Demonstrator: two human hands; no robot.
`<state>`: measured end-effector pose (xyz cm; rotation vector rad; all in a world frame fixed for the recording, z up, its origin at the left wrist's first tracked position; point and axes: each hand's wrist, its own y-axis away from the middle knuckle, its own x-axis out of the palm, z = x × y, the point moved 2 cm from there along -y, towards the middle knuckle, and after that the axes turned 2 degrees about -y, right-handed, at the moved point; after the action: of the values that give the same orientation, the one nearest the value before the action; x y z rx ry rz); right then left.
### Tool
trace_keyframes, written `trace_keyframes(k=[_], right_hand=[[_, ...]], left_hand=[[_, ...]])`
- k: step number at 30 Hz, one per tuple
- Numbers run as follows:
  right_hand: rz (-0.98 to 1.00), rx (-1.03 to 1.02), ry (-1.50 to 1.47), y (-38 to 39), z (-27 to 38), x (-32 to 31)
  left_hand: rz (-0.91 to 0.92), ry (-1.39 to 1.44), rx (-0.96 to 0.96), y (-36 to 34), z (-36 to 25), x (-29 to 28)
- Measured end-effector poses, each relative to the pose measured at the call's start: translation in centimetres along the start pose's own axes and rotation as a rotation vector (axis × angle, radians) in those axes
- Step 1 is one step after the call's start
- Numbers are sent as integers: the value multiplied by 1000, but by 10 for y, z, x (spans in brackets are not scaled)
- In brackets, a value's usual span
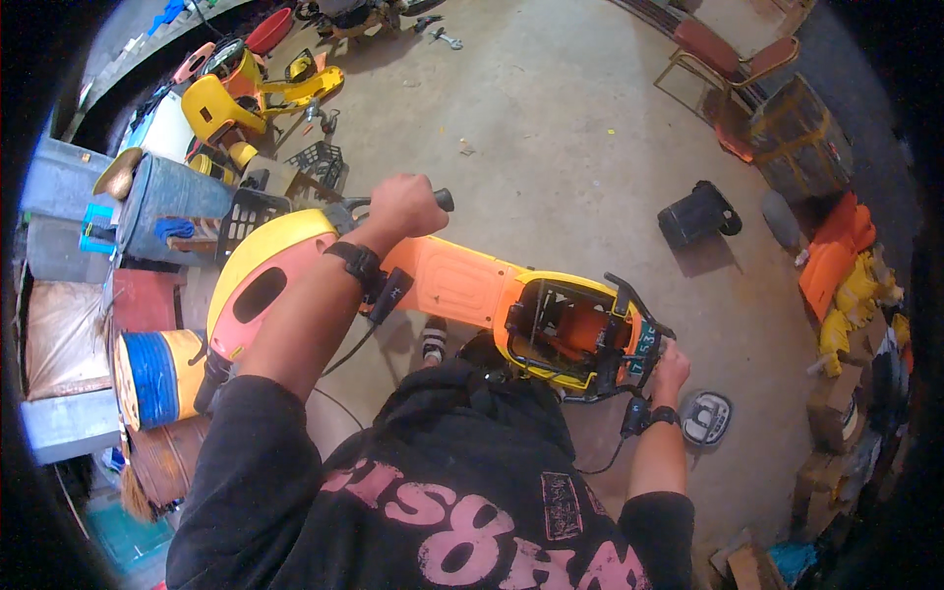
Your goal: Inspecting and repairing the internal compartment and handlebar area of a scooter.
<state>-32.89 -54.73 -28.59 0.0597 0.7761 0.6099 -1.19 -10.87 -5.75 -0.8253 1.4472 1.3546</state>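
A small scooter with a yellow and pink front, an orange footboard and a yellow rear frame lies crosswise before me. My left hand is wrapped round the black handlebar at the front. My right hand is closed on the black rear rail, beside a green plate. The rear frame has no seat on it, showing an open bay. Black devices with cables sit at both my wrists.
Blue barrels, a black crate and yellow scooter parts crowd the left. On the right are a black bucket, a red chair, orange panels and cardboard boxes. A grey object lies near my right hand.
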Motion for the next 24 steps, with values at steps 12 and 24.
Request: trace_keyframes(k=[12, 24], right_hand=[[27, 44, 3, -2, -1, 1], [25, 13, 24, 1, 11, 1]], left_hand=[[-17, 3, 22, 3, 2, -1], [-84, -27, 45, 3, 3, 2]])
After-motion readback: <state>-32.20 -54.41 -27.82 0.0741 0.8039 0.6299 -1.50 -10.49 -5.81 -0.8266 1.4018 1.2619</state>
